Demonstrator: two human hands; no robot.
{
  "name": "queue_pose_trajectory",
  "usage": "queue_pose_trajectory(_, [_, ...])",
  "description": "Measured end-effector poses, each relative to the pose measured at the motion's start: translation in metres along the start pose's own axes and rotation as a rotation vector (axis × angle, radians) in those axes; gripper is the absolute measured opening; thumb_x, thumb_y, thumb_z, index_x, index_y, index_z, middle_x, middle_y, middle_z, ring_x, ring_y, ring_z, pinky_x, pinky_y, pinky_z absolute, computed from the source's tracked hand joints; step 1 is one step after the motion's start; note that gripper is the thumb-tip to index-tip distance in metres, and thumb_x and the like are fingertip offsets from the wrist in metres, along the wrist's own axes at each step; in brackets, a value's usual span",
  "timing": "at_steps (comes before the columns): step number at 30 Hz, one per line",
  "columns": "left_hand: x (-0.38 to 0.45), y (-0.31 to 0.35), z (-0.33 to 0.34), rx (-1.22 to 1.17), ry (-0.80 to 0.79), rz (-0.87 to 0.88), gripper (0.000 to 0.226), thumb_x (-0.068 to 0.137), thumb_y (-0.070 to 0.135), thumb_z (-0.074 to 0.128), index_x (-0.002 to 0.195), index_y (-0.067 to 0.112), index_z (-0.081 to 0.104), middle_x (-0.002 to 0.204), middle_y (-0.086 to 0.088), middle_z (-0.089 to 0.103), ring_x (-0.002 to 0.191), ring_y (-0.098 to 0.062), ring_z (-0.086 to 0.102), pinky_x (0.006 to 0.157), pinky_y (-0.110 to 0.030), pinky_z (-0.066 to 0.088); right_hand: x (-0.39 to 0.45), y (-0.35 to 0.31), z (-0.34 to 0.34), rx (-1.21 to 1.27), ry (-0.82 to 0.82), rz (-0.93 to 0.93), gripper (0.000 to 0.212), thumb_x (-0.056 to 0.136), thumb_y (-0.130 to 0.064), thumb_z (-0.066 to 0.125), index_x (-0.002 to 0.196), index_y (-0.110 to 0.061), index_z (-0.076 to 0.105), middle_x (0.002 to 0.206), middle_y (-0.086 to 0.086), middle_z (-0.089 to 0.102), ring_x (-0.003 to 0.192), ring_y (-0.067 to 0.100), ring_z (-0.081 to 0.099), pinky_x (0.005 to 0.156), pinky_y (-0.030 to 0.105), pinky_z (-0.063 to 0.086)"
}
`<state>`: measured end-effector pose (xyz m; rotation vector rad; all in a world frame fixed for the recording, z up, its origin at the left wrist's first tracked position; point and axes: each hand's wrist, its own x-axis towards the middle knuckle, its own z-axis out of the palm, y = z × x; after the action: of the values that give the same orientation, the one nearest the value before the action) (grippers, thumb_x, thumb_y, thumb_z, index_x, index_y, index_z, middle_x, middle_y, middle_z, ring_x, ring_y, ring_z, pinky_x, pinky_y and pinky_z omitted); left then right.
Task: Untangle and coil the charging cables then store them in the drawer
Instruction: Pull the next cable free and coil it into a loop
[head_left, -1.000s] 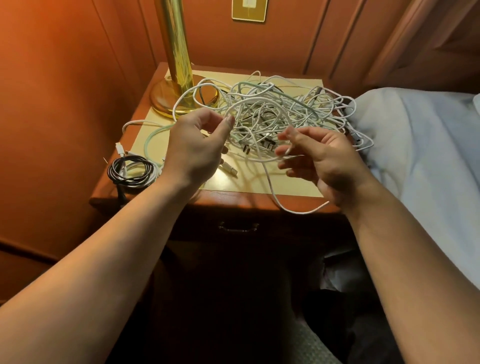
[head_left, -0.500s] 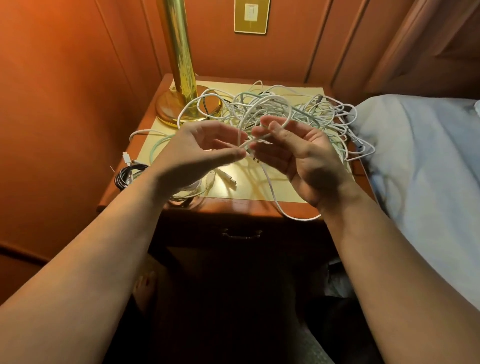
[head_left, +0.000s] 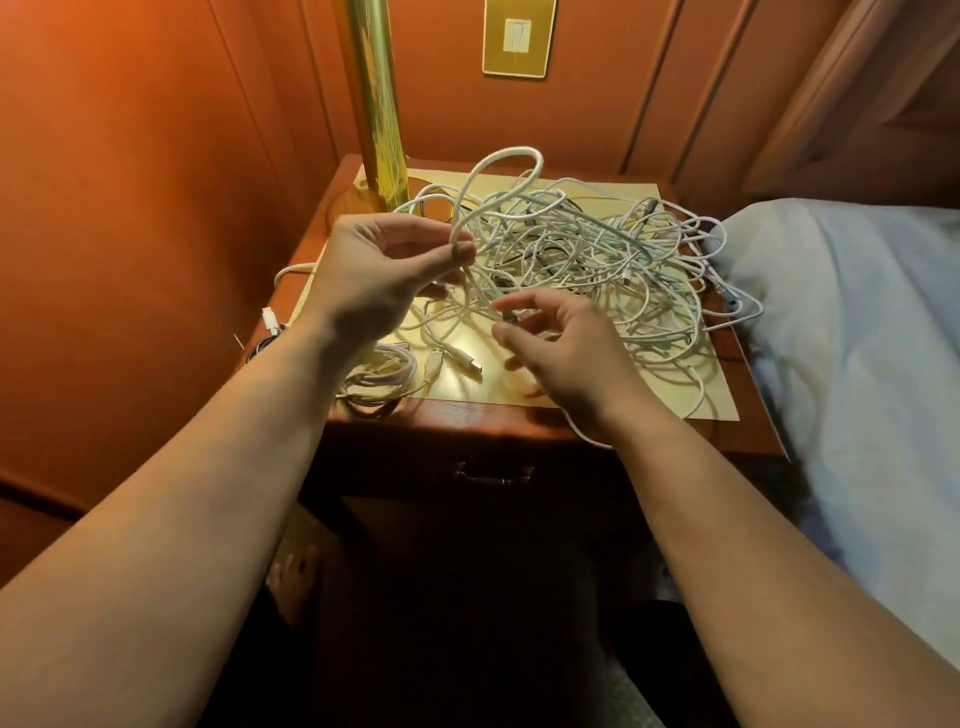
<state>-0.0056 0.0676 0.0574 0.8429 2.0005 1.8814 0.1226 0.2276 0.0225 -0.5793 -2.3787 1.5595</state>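
Note:
A big tangle of white charging cables lies on the yellow-topped nightstand. My left hand pinches one white cable between thumb and fingers, and a loop of it stands up above the pile. My right hand hovers just right of it, low over the table, fingers curled round a strand of the same cable near a grey plug. That cable trails off the front edge. A coiled white cable lies at the front left. The drawer below is closed.
A brass lamp post stands at the back left of the nightstand. A black coiled cable peeks out by my left forearm. A bed with a pale sheet borders the right side. Wood panelling surrounds the corner.
My hands, close together half a second ago, have drawn apart. The left hand raised a loop of white cable; the right hand dropped toward the table front.

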Motion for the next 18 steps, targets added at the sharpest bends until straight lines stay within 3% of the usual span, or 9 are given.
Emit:
queue_pose_trajectory(2, [0.002, 0.004, -0.003, -0.047, 0.006, -0.011, 0.026, 0.086, 0.017, 0.08, 0.108, 0.002, 0.076, 0.095, -0.01, 0.079, 0.086, -0.028, 0.074, 0.073, -0.033, 0.06, 0.004, 0.005, 0.005, -0.171, 0.057, -0.018, 0.029, 0.092, -0.037, 0.076, 0.12, -0.035, 0.07, 0.093, -0.004, 0.073, 0.078, 0.02, 0.074, 0.065, 0.046, 0.064])
queue_pose_trajectory(6, [0.002, 0.006, -0.002, -0.173, 0.008, -0.086, 0.021, 0.088, 0.017, 0.077, 0.105, 0.004, 0.076, 0.095, -0.009, 0.079, 0.088, -0.026, 0.075, 0.075, -0.035, 0.062, 0.004, 0.002, 0.01, -0.349, 0.106, -0.069, 0.037, 0.088, -0.049, 0.077, 0.123, -0.039, 0.07, 0.083, -0.013, 0.071, 0.083, 0.008, 0.07, 0.084, 0.033, 0.059])
queue_pose_trajectory(11, [0.002, 0.01, 0.004, -0.312, -0.116, -0.195, 0.019, 0.09, 0.014, 0.074, 0.104, 0.001, 0.073, 0.095, -0.009, 0.076, 0.089, -0.023, 0.074, 0.074, -0.03, 0.06, 0.003, -0.006, 0.021, -0.247, 0.13, -0.07, 0.06, 0.075, -0.074, 0.076, 0.117, -0.031, 0.075, 0.08, -0.011, 0.071, 0.077, 0.006, 0.071, 0.074, 0.029, 0.058])
queue_pose_trajectory(14, [0.001, 0.011, 0.006, -0.315, -0.175, -0.166, 0.027, 0.086, 0.015, 0.076, 0.106, -0.002, 0.073, 0.097, -0.013, 0.076, 0.089, -0.025, 0.074, 0.078, -0.032, 0.062, 0.005, -0.008, 0.027, -0.084, 0.164, -0.113, 0.034, 0.091, -0.054, 0.074, 0.1, -0.022, 0.078, 0.077, -0.006, 0.074, 0.058, 0.01, 0.072, 0.058, 0.028, 0.054])
queue_pose_trajectory(18, [0.004, 0.007, -0.005, -0.045, -0.009, -0.057, 0.026, 0.092, 0.022, 0.074, 0.108, 0.0, 0.075, 0.097, -0.009, 0.078, 0.091, -0.023, 0.075, 0.083, -0.034, 0.062, 0.007, -0.009, 0.025, 0.012, 0.176, -0.063, 0.024, 0.102, -0.036, 0.066, 0.094, -0.015, 0.075, 0.08, -0.003, 0.076, 0.058, 0.016, 0.073, 0.049, 0.025, 0.047])
